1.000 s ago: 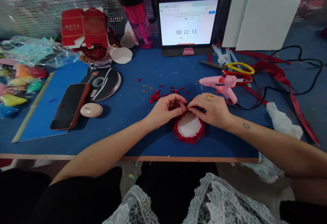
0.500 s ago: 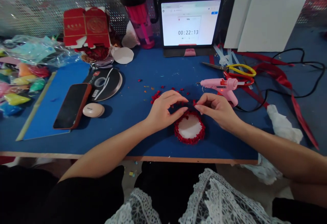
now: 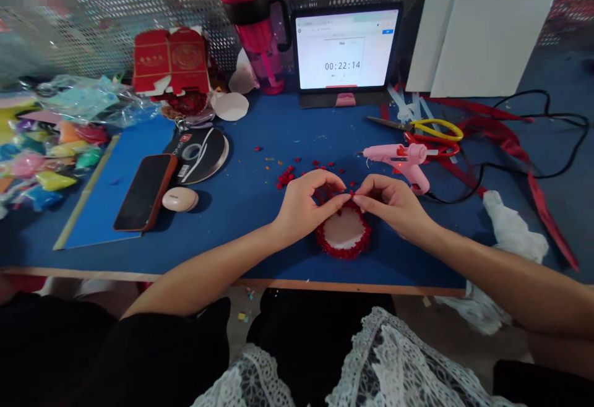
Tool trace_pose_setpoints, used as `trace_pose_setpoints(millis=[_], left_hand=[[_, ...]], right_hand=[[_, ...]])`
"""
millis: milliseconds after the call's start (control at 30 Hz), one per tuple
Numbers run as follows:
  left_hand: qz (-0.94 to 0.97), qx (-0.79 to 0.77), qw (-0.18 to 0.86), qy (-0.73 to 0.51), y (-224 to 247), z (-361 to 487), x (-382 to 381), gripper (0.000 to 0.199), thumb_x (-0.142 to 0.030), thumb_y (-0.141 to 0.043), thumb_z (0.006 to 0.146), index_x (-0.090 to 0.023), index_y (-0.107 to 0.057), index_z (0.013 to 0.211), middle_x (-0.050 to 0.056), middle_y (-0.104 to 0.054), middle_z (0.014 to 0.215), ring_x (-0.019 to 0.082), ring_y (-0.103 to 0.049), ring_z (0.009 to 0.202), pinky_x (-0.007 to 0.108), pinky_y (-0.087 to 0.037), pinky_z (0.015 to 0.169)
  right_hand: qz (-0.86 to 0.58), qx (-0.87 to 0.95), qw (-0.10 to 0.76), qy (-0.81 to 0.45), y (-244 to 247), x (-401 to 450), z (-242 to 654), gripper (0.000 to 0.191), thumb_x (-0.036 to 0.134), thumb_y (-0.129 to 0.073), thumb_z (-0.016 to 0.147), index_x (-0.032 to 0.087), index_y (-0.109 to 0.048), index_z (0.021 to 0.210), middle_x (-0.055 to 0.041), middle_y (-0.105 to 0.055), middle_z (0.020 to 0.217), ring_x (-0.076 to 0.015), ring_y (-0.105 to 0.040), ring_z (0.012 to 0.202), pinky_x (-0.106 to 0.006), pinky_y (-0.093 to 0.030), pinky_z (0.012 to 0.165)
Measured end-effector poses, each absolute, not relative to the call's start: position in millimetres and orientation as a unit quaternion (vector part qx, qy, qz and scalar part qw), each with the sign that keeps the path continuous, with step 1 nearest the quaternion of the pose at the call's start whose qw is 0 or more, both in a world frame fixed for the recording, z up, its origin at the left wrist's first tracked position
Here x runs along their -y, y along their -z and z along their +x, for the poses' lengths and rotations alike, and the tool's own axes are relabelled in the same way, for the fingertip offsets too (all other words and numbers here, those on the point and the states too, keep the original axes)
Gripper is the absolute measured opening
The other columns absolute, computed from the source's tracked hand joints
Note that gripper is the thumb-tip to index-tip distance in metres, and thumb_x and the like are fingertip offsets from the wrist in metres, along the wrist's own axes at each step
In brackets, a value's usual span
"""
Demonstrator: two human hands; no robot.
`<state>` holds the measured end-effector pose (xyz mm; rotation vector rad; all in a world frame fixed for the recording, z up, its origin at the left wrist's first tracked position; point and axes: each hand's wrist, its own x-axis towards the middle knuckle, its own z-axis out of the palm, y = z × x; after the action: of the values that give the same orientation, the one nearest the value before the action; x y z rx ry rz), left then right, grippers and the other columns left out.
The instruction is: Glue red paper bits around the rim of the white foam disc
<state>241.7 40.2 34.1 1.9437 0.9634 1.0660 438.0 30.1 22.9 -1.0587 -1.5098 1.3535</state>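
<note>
Just above the far rim of a white disc (image 3: 342,231) edged with small red pieces, my two hands meet at the fingertips. Between them is a tiny red piece (image 3: 352,195), partly covered by the fingers. My right hand (image 3: 394,206) pinches it with thumb and forefinger. The thumb and fingers of my left hand (image 3: 306,206) close in on the same piece from the other side. Loose red bits (image 3: 286,177) lie scattered on the blue table beyond my left hand.
A pink glue gun (image 3: 398,161) and yellow-handled scissors (image 3: 431,127) lie beyond my right hand, with red ribbon (image 3: 501,138) and a black cable. A tablet (image 3: 346,51) and pink bottle (image 3: 253,29) stand at the back. Leftward lie a phone (image 3: 146,192), a beige case (image 3: 180,199) and a ribbon spool (image 3: 204,156).
My left hand has moved right, and its fingertips now meet those of my right hand at the red piece. The view has shifted slightly; the disc stays on the table.
</note>
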Motion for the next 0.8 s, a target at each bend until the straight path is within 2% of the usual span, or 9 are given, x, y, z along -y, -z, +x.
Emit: trace_pose_setpoints(millis=[167, 267, 400, 533, 600, 700, 800], left_hand=[[0.734, -0.368, 0.389, -0.418, -34, 249, -40, 0.006, -0.021, -0.066, 0.086, -0.016, -0.069, 0.084, 0.002, -0.071, 0.082, 0.009, -0.063, 0.07, 0.02, -0.051, 0.065], [0.689, -0.375, 0.447, -0.43, -31, 253, -40, 0.008, -0.025, -0.068, 0.085, -0.017, -0.068, 0.085, 0.001, -0.07, 0.08, 0.009, -0.062, 0.067, 0.019, -0.051, 0.061], [0.642, -0.388, 0.498, -0.435, -26, 257, -41, 0.013, -0.03, -0.07, 0.082, -0.017, -0.069, 0.084, 0.0, -0.068, 0.075, 0.009, -0.058, 0.061, 0.02, -0.049, 0.055], [0.623, -0.397, 0.503, -0.448, -24, 257, -41, 0.013, -0.03, -0.071, 0.081, -0.017, -0.069, 0.082, 0.0, -0.067, 0.071, 0.008, -0.056, 0.058, 0.019, -0.047, 0.054], [0.613, -0.396, 0.506, -0.46, -24, 254, -42, 0.012, -0.029, -0.07, 0.081, -0.017, -0.069, 0.081, -0.001, -0.066, 0.07, 0.007, -0.054, 0.057, 0.019, -0.047, 0.054], [0.594, -0.394, 0.512, -0.48, -22, 247, -45, 0.012, -0.028, -0.071, 0.081, -0.017, -0.068, 0.082, 0.0, -0.067, 0.072, 0.006, -0.053, 0.056, 0.018, -0.046, 0.054], [0.578, -0.409, 0.508, -0.49, -18, 239, -48, 0.016, -0.031, -0.073, 0.08, -0.016, -0.069, 0.082, 0.0, -0.066, 0.072, 0.007, -0.053, 0.057, 0.017, -0.046, 0.052]], right_hand=[[-0.42, 0.588, 0.432, -0.539, -27, -29, 438, 0.03, 0.04, -0.081, 0.069, 0.018, -0.06, 0.071, 0.0031, -0.059, 0.062, -0.0091, -0.051, 0.056, -0.023, -0.04, 0.052], [-0.414, 0.582, 0.446, -0.539, -27, -29, 438, 0.029, 0.038, -0.082, 0.069, 0.018, -0.061, 0.071, 0.0032, -0.06, 0.062, -0.009, -0.052, 0.057, -0.023, -0.041, 0.054], [-0.411, 0.589, 0.449, -0.532, -26, -29, 438, 0.029, 0.042, -0.077, 0.075, 0.019, -0.06, 0.072, 0.0025, -0.061, 0.063, -0.0093, -0.053, 0.057, -0.024, -0.043, 0.055], [-0.422, 0.624, 0.427, -0.5, -24, -32, 440, 0.026, 0.043, -0.07, 0.082, 0.019, -0.06, 0.076, 0.0019, -0.062, 0.065, -0.0101, -0.054, 0.058, -0.025, -0.044, 0.055], [-0.431, 0.682, 0.403, -0.431, -22, -34, 443, 0.021, 0.039, -0.068, 0.084, 0.019, -0.063, 0.081, 0.0012, -0.063, 0.067, -0.0108, -0.055, 0.059, -0.025, -0.043, 0.056], [-0.394, 0.825, 0.331, -0.233, -18, -37, 446, 0.009, 0.028, -0.064, 0.087, 0.019, -0.069, 0.087, -0.0023, -0.068, 0.077, -0.0148, -0.058, 0.07, -0.03, -0.045, 0.066], [-0.328, 0.908, 0.256, -0.054, -15, -38, 445, 0.018, 0.023, -0.055, 0.092, 0.021, -0.073, 0.091, -0.0068, -0.069, 0.088, -0.0194, -0.057, 0.08, -0.034, -0.045, 0.072]])
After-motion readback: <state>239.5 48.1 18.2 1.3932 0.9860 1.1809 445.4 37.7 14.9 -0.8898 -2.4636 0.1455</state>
